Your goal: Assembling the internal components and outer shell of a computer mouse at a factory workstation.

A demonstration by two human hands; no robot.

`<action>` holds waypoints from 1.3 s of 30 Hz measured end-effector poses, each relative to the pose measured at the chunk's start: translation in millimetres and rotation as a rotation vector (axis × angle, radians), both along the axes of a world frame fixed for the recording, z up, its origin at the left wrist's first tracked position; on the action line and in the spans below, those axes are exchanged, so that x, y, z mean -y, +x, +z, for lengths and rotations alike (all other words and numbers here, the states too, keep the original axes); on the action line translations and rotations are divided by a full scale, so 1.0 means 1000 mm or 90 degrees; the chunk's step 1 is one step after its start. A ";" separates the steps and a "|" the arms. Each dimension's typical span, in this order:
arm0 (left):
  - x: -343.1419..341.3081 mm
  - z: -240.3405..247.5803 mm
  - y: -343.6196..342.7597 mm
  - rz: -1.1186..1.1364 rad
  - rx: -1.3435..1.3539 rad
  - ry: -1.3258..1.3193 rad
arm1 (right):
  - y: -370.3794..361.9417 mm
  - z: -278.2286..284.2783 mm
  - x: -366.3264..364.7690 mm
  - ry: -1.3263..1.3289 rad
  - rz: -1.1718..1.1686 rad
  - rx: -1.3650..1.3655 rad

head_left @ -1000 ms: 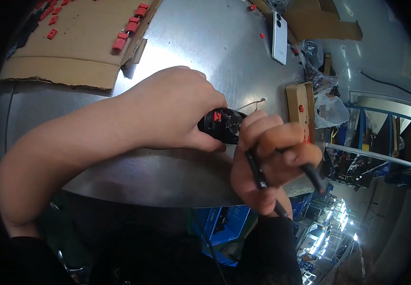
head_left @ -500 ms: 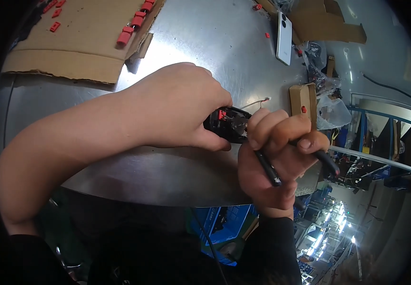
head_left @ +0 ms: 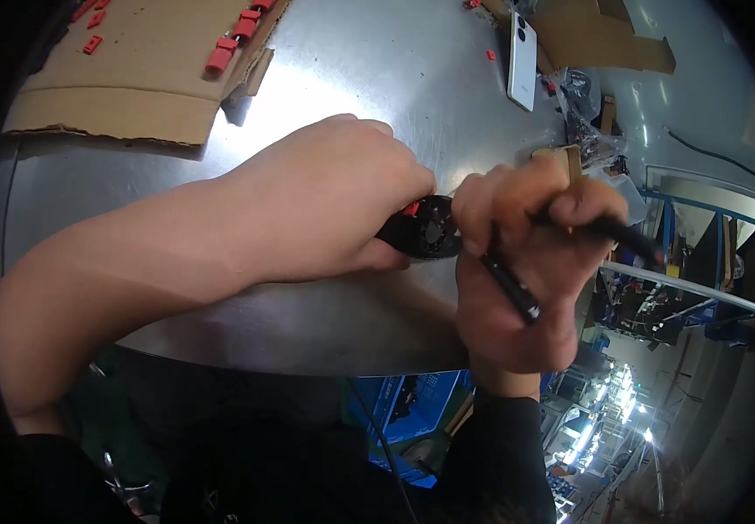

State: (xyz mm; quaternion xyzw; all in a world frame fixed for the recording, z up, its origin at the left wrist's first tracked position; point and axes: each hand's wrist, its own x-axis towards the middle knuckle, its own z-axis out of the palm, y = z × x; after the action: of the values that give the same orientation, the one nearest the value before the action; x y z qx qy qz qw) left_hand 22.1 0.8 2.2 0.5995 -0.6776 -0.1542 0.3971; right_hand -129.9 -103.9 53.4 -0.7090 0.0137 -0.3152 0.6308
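Black part (head_left: 425, 234), apparently being worked.
Left hand (head_left: 362, 185) grasps it; right hand (head_left: 547, 266) grips black tool (head_left: 512, 288); steadiness likely needed next.

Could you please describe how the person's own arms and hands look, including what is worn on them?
The left hand and the right hand wear no gloves; the right one is blurred. The left forearm is uncovered, with no watch or bracelet visible. The left sleeve and right sleeve are black, with no markings that I can make out.
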 end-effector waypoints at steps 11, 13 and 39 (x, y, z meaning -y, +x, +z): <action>-0.002 0.004 -0.012 0.046 0.011 -0.012 | 0.002 0.011 0.016 0.100 0.080 -0.069; -0.003 0.003 -0.013 0.048 -0.001 0.003 | 0.003 0.006 0.008 0.081 0.062 -0.072; 0.005 0.003 -0.010 0.054 0.015 0.052 | -0.013 -0.025 -0.008 -0.182 0.029 0.083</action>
State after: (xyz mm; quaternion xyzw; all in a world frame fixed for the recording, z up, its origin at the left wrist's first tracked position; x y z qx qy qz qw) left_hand 12.5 -4.4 5.3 0.6451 -0.6493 -0.1577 0.3707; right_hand -143.0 -96.2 28.4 -0.7698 -0.0885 -0.3449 0.5297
